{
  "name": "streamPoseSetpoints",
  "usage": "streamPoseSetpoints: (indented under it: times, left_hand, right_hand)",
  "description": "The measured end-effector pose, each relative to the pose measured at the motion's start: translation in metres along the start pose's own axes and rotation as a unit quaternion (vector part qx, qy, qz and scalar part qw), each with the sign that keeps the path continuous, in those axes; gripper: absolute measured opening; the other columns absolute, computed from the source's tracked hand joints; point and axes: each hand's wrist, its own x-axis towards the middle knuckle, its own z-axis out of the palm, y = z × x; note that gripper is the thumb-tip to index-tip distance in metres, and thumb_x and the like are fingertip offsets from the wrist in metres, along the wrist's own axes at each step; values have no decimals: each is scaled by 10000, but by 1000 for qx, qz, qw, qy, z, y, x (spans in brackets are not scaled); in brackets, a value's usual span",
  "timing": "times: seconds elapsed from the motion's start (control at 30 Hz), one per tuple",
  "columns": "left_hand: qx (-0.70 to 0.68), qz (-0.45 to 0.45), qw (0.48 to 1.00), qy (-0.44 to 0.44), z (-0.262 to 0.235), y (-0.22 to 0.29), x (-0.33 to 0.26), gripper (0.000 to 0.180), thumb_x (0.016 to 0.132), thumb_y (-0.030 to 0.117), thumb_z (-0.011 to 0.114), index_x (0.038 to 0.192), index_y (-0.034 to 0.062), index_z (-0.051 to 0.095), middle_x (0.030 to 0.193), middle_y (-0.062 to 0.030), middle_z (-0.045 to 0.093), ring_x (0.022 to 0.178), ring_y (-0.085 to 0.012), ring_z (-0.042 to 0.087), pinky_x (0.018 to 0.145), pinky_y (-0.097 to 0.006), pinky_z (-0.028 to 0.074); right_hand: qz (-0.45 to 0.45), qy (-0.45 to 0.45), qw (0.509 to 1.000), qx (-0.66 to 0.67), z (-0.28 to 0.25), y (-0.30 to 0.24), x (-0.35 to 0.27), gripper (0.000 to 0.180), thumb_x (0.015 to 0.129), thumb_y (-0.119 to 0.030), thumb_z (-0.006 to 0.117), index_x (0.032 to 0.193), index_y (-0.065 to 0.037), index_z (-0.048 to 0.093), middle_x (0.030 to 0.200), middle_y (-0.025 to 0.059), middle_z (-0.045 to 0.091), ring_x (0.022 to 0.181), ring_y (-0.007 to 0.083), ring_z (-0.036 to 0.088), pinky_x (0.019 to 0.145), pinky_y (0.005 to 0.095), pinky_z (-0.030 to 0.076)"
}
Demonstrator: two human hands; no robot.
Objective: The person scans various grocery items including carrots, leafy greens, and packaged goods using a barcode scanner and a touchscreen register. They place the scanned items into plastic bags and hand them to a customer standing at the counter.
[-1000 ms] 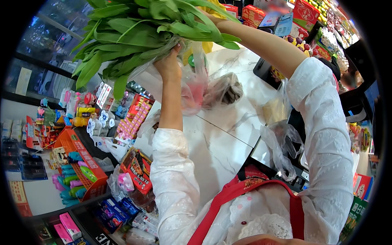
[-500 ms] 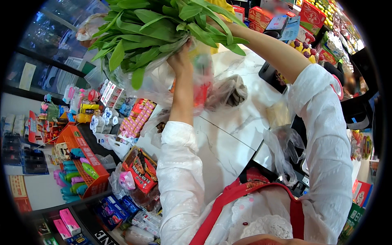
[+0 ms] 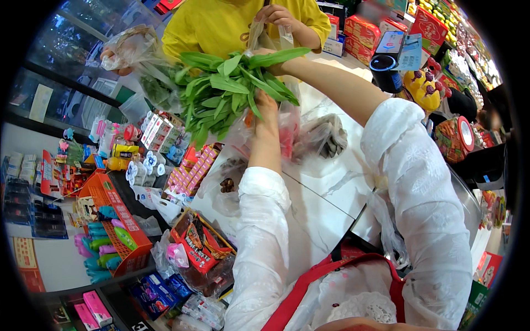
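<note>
Both my hands hold a big bunch of leafy greens up over a white marble counter. My left hand grips it from below, among the stalks. Reaching across from the right, my right hand grips the stalk end and is mostly hidden by leaves. Across the counter a person in a yellow shirt holds a clear plastic bag open just above the stalks. That person's other hand holds another crumpled clear bag at the leaf tips.
Filled clear bags lie on the counter: one with red contents, one with dark contents, one with brown pieces. Racks of sweets and an orange basket line the left. A payment terminal and red boxes stand at the back right.
The greens have come lower and more central in the picture, with both hands still on them. The person in yellow and the open bag have come into view at the top.
</note>
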Motion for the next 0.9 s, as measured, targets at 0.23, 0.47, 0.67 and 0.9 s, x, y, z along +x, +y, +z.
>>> streamPoseSetpoints:
  times: [0.23, 0.47, 0.67, 0.9]
  left_hand:
    - [338, 57, 924, -171, -40, -24, -7, 446, 804, 176, 608, 1217, 52, 493, 1233, -131, 516, 1104, -273, 517, 905, -391, 438]
    - [535, 90, 766, -346, -94, 28, -34, 442, 833, 325, 605, 1186, 71, 532, 1196, -146, 554, 1078, -292, 540, 888, -420, 422]
    - [640, -57, 635, -428, -137, 128, -78, 232, 784, 250, 654, 876, 40, 622, 841, -180, 630, 801, -364, 598, 707, -403, 476]
    - [710, 197, 553, -390, -168, 192, -85, 99, 737, 171, 608, 710, 76, 608, 682, -106, 617, 671, -307, 618, 681, -398, 482]
  right_hand:
    - [23, -231, 964, -126, 47, 2, 14, 497, 741, -158, 609, 1221, -90, 500, 1138, 171, 558, 1031, 364, 525, 914, 403, 425]
    - [91, -162, 979, -81, 76, 21, 12, 500, 816, -56, 508, 1308, -113, 436, 1191, 151, 546, 1096, 345, 503, 923, 407, 428]
    - [79, -188, 977, -60, 71, 17, 10, 420, 806, -59, 514, 1226, -71, 490, 1183, 161, 523, 1111, 343, 476, 942, 391, 411]
    - [-45, -101, 987, -117, 104, 55, -17, 415, 780, -62, 557, 1187, -134, 523, 1089, 134, 613, 980, 295, 604, 843, 378, 470]
